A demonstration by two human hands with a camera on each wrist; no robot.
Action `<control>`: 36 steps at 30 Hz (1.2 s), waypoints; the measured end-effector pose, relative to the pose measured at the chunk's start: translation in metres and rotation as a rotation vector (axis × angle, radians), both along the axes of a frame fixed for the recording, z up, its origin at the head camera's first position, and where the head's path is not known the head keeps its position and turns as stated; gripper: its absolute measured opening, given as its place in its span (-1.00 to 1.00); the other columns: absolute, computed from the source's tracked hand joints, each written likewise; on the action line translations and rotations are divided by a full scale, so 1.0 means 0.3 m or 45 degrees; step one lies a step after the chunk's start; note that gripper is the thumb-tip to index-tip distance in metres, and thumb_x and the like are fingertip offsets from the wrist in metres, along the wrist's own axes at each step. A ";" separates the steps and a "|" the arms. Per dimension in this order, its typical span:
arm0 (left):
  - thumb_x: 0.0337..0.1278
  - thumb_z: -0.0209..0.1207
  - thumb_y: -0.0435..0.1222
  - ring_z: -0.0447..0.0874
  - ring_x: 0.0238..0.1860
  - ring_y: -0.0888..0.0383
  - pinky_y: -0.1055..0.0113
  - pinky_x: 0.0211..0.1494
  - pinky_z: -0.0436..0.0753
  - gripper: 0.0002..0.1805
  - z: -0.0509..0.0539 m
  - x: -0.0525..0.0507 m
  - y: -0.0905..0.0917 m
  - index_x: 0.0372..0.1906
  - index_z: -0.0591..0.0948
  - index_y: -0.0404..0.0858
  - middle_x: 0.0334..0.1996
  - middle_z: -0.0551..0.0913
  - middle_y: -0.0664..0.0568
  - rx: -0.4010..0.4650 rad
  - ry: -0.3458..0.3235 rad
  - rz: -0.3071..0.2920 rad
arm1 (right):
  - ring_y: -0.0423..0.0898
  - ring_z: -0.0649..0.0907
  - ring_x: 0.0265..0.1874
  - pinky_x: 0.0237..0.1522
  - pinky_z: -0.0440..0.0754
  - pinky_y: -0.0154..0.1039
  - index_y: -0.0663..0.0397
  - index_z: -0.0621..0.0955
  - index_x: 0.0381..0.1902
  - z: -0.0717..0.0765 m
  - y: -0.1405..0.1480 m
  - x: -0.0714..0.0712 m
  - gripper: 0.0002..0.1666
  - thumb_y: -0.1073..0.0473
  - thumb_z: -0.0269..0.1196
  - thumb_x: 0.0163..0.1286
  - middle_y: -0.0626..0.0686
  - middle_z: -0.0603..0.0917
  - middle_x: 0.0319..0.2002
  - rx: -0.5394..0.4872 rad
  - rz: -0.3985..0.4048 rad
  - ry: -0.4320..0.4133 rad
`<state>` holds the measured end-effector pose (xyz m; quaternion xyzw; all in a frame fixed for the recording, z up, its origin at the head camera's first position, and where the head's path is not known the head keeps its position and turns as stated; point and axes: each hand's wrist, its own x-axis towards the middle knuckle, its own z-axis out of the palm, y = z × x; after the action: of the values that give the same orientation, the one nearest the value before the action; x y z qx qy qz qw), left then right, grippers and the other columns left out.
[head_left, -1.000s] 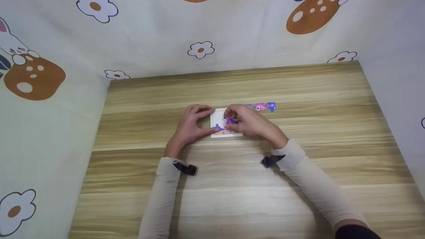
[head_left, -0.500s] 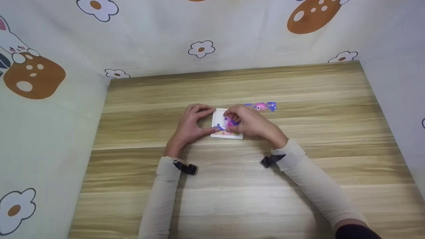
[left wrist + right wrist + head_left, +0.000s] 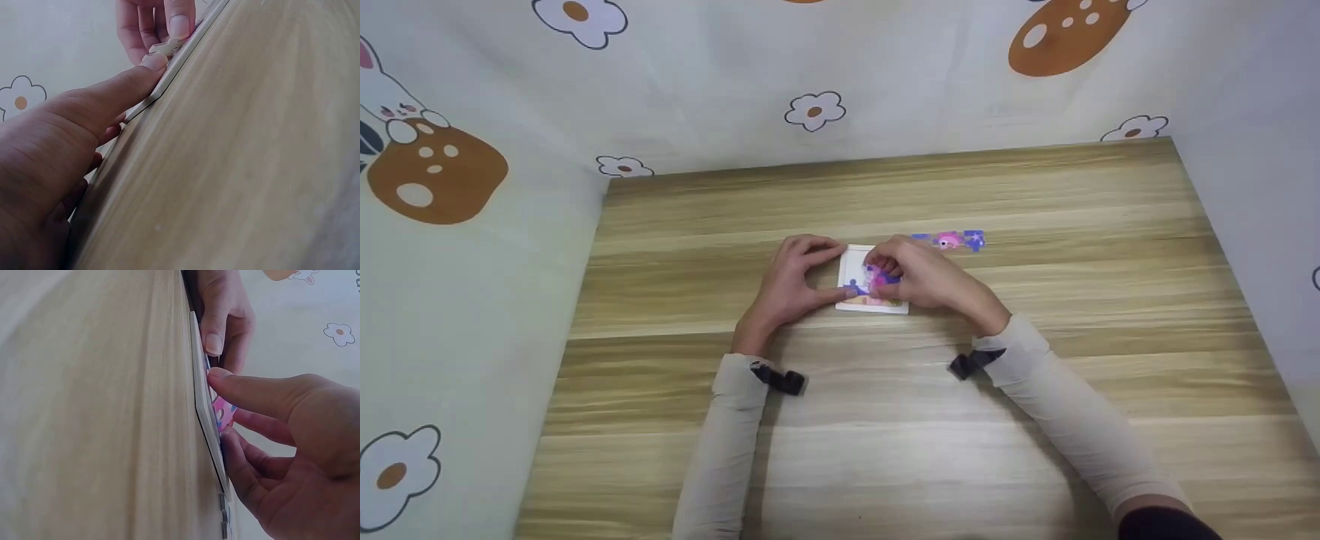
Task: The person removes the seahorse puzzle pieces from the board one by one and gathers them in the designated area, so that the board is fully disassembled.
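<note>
A small white puzzle tray (image 3: 852, 259) lies on the table, with printed pieces (image 3: 861, 300) along its near side. My left hand (image 3: 793, 283) rests at the tray's left side. Its straight thumb presses near a blue piece (image 3: 853, 286), and its forefinger reaches the far left corner. Over the right half, my right hand (image 3: 924, 276) pinches a pink and purple puzzle piece (image 3: 224, 412) between thumb and fingers. That piece stands tilted in the right wrist view. In the left wrist view the two thumbs are close together, with a pale piece edge (image 3: 163, 48) between them.
Several loose puzzle pieces (image 3: 950, 240), pink and blue, lie in a row behind my right hand, which partly hides them. The wood-grain table (image 3: 855, 427) is bordered by a patterned cloth wall (image 3: 885, 127) at the back and sides.
Both hands stay almost in place. My right fingers shift slightly with the pink and purple piece. The tray has moved very slightly.
</note>
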<state>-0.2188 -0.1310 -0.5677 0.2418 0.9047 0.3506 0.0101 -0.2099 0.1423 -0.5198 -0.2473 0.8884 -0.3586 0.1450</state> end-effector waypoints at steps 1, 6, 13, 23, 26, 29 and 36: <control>0.04 0.54 0.29 0.35 0.51 0.05 -0.01 0.62 0.29 -0.15 0.001 0.000 0.000 0.46 0.65 0.12 0.40 0.60 0.15 0.000 0.000 0.001 | 0.01 0.73 -0.02 0.15 0.73 -0.04 0.13 0.74 0.18 0.001 0.000 0.000 -0.49 0.17 0.59 0.31 0.08 0.76 -0.05 -0.005 0.001 -0.005; 0.04 0.54 0.29 0.34 0.52 0.05 0.00 0.63 0.27 -0.14 0.001 0.000 0.000 0.46 0.64 0.11 0.41 0.59 0.16 0.004 -0.004 -0.003 | 0.02 0.73 -0.01 0.16 0.72 -0.02 0.11 0.74 0.20 0.005 0.000 -0.001 -0.49 0.16 0.59 0.31 0.08 0.77 -0.06 -0.017 0.003 -0.029; 0.05 0.55 0.27 0.34 0.52 0.04 -0.02 0.63 0.28 -0.16 0.001 0.001 0.000 0.45 0.65 0.11 0.41 0.59 0.14 -0.005 -0.009 -0.003 | 0.01 0.69 0.00 0.16 0.70 -0.04 0.02 0.73 0.22 0.000 0.003 0.001 -0.47 0.12 0.59 0.32 0.05 0.72 -0.03 0.018 0.003 -0.017; 0.05 0.55 0.27 0.34 0.52 0.04 -0.07 0.63 0.30 -0.18 -0.002 0.002 0.000 0.44 0.66 0.12 0.40 0.60 0.15 0.021 -0.012 -0.002 | 0.02 0.68 0.00 0.15 0.69 -0.03 0.08 0.72 0.23 -0.001 0.000 0.008 -0.46 0.14 0.59 0.32 0.07 0.69 0.00 -0.004 0.012 0.013; 0.05 0.55 0.28 0.34 0.52 0.05 -0.07 0.62 0.30 -0.17 -0.003 0.003 0.000 0.44 0.66 0.13 0.40 0.59 0.17 0.024 -0.012 0.001 | 0.02 0.67 0.02 0.16 0.68 -0.04 0.06 0.73 0.22 -0.001 0.002 0.011 -0.47 0.15 0.59 0.32 0.07 0.68 0.01 -0.016 0.003 0.000; 0.04 0.56 0.27 0.33 0.52 0.06 -0.08 0.61 0.30 -0.17 -0.001 0.004 0.000 0.44 0.66 0.13 0.40 0.59 0.18 0.027 -0.022 0.003 | 0.02 0.67 0.02 0.16 0.67 -0.05 0.06 0.73 0.21 -0.001 0.002 0.012 -0.48 0.16 0.59 0.32 0.07 0.67 0.01 -0.025 -0.004 -0.008; 0.03 0.56 0.28 0.33 0.52 0.05 -0.09 0.62 0.30 -0.16 0.000 0.004 0.002 0.45 0.65 0.16 0.42 0.58 0.17 0.012 -0.030 0.011 | 0.00 0.61 -0.06 0.02 0.60 -0.10 0.00 0.74 0.23 0.000 -0.001 0.016 -0.48 0.12 0.58 0.33 0.05 0.63 -0.03 0.010 -0.008 0.019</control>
<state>-0.2176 -0.1305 -0.5676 0.2339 0.9039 0.3577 0.0182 -0.2051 0.1420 -0.5199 -0.2465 0.8916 -0.3539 0.1383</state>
